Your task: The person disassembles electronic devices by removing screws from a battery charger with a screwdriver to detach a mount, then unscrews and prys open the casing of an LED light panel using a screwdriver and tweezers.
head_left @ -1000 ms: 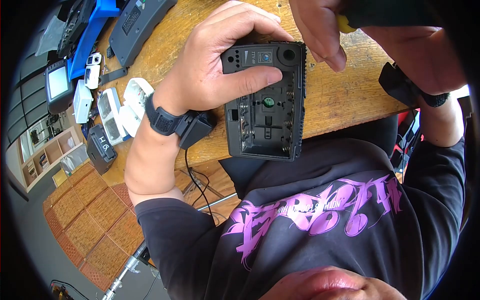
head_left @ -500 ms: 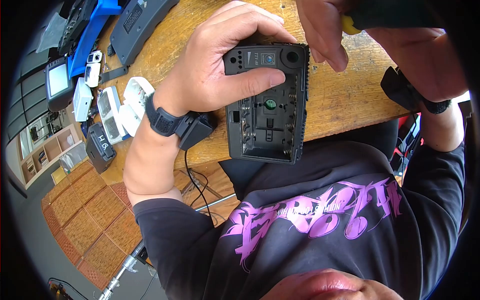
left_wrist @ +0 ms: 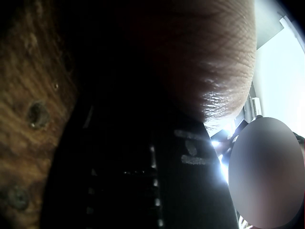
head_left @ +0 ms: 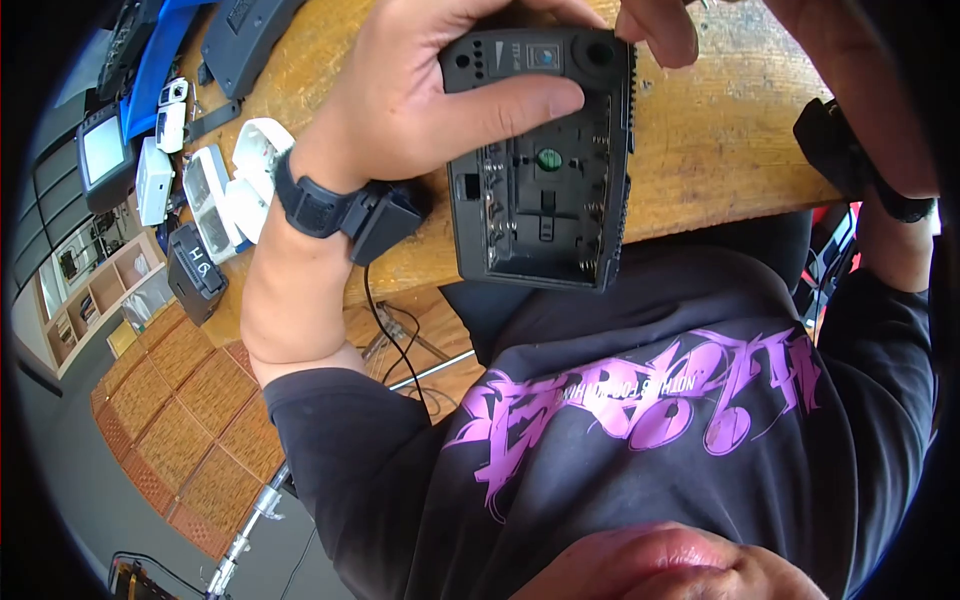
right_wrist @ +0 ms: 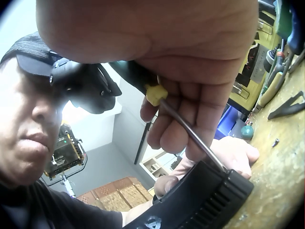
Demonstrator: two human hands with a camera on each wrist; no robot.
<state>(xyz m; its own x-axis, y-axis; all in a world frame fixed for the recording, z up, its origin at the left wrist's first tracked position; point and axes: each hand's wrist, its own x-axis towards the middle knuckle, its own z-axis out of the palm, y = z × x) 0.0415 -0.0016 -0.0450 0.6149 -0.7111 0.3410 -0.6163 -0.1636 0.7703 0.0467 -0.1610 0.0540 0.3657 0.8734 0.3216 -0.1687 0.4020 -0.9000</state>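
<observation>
My left hand [head_left: 415, 110] grips a black battery-powered device [head_left: 530, 255], its thumb laid across the upper face. The device's battery compartment lies uncovered, showing metal springs along both sides and a small green disc [head_left: 549, 159]. In the right wrist view, my right hand [right_wrist: 190, 52] holds a screwdriver [right_wrist: 193, 135] with a dark green handle and yellow collar. The shaft slants down to the end of the device, with its tip right at the casing edge. Only part of the right hand shows in the head view. The left wrist view is mostly dark.
White cases [head_left: 208, 190], a black box [head_left: 193, 268] and a grey device [head_left: 245, 40] lie at the left of the wooden table [head_left: 720, 160]. A black cable [head_left: 375, 325] hangs from the left wrist camera. Pliers [right_wrist: 288, 107] and a small screw [right_wrist: 275, 142] lie beyond the device.
The head view has shifted, so the table things sit higher in it. The device and left hand appear higher too, and the right hand's fingers now stand at the device's upper right corner.
</observation>
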